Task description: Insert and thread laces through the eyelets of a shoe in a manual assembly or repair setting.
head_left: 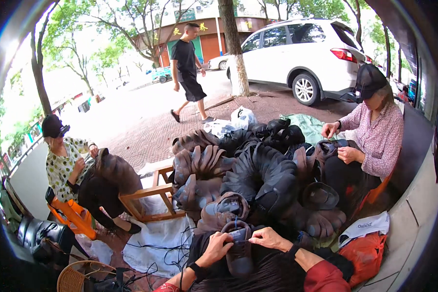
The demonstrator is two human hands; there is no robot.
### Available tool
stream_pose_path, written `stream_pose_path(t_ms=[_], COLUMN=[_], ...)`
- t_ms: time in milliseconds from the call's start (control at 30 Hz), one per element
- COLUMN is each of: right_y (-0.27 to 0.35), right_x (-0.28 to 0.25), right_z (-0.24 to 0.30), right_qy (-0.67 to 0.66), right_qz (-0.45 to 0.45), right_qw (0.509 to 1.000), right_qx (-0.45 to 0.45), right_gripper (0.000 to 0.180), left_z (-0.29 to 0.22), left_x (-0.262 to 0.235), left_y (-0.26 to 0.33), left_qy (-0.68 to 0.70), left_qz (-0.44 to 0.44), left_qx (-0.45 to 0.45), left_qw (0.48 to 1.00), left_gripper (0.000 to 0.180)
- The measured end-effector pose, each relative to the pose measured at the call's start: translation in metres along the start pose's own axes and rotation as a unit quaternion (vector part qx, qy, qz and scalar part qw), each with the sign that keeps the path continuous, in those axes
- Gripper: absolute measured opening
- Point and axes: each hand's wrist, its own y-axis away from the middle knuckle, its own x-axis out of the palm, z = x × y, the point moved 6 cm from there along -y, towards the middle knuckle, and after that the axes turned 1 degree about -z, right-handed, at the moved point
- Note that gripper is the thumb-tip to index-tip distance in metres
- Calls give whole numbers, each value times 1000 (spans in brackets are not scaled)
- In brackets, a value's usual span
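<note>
Centrally, left hand point(218, 245) and right hand point(266, 237) both pinch dark shoe upper point(239, 248); wicker basket point(72, 278) holds cords.

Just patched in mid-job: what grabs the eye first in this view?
The big heap of dark shoe uppers filling the middle, piled in front of the wearer. At the bottom centre, the left hand and right hand hold a dark shoe between them. Two seated co-workers flank the heap, one at the left and one at the right, and a white car is parked behind.
</note>
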Motion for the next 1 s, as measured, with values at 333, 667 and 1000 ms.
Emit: stream_pose_path(t_ms=[333, 667, 1000], right_y=[48, 128, 140], right_x=[-98, -191, -95], right_z=[16, -31, -87], right_qy=[84, 202, 494], right_qz=[43, -150, -319], right_qw=[996, 964, 808], right_qx=[5, 87, 33], right_gripper=[19, 13, 5], left_z=[22, 115, 151], left_x=[-35, -117, -108], left_y=[31, 136, 167], left_qy=[51, 32, -380], left_qz=[-129, -72, -173], left_qx=[-30, -309, -146], left_qw=[990, 948, 897], left_gripper=[19, 17, 9])
